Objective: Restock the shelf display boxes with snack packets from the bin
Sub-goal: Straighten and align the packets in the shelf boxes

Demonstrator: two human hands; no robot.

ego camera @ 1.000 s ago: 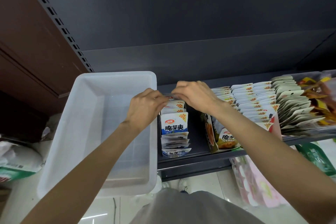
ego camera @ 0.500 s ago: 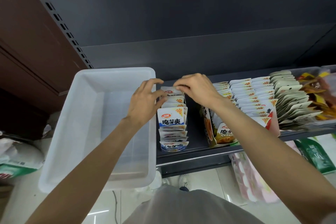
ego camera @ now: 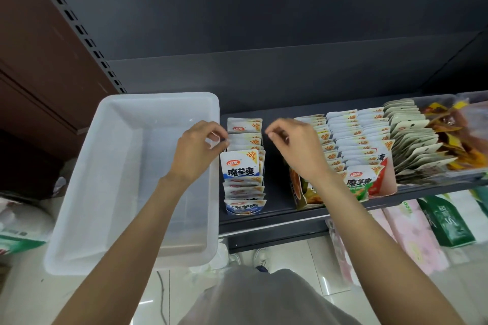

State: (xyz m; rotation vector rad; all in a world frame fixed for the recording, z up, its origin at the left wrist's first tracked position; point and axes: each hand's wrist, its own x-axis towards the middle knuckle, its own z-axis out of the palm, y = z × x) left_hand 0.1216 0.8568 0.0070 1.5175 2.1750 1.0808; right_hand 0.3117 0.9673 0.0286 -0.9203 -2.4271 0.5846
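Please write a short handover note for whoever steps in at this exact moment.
Left hand: fingertips at the left edge of the blue-white packet row, no clear grip.
Right hand: loosely curled just right of that row, holding nothing.
Bin: on the left, looks empty.
Done: the blue-white row stands filled; display boxes on the right hold packets.
Left: straighten the row, check for gaps.

The right hand (ego camera: 295,148) is hiding the back of an orange display box (ego camera: 303,192). Packets (ego camera: 472,137) at far right are running off the frame, blurred. Print on the lowest blue packet (ego camera: 244,207) is staying unreadable.
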